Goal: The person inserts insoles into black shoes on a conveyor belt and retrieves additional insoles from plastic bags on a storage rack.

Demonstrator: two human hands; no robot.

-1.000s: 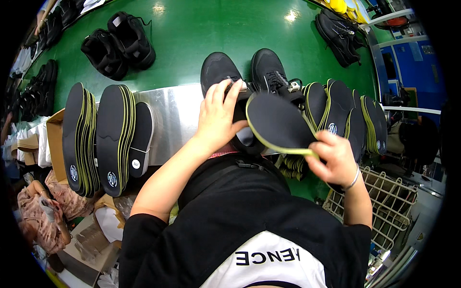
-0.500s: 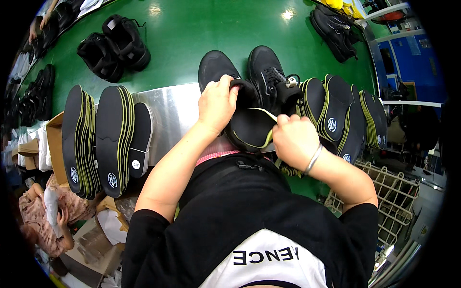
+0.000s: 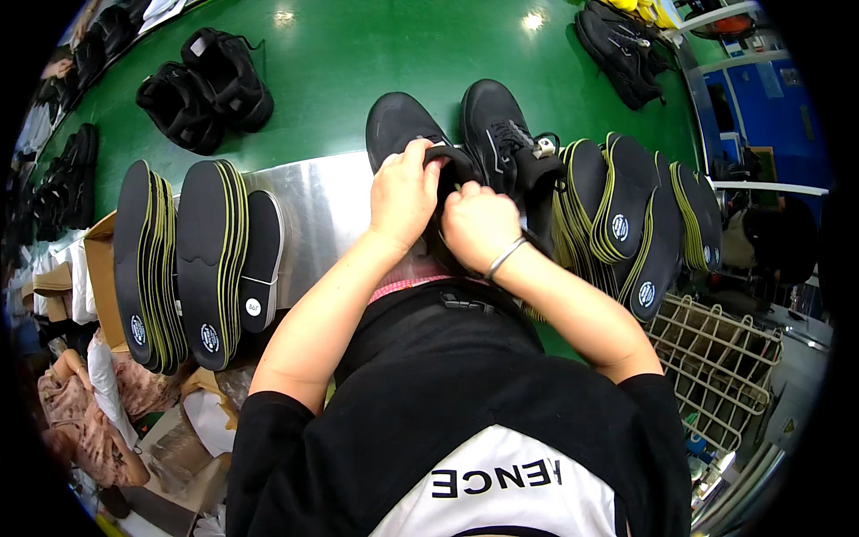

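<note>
Gripping the left shoe [image 3: 399,123] by its collar, the left hand [image 3: 403,199] curls its fingers over the edge; the right hand [image 3: 481,228] bends in at the opening, what it pinches hidden. The shoe lies before both, long axis pointing away, left hand nearer its toe. The right shoe [image 3: 495,116] stands just beside; insoles [image 3: 626,188] stack farther right.

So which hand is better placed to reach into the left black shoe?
Probably the right hand: it is at the left black shoe's opening, while the left hand grips the shoe's upper edge.
</note>
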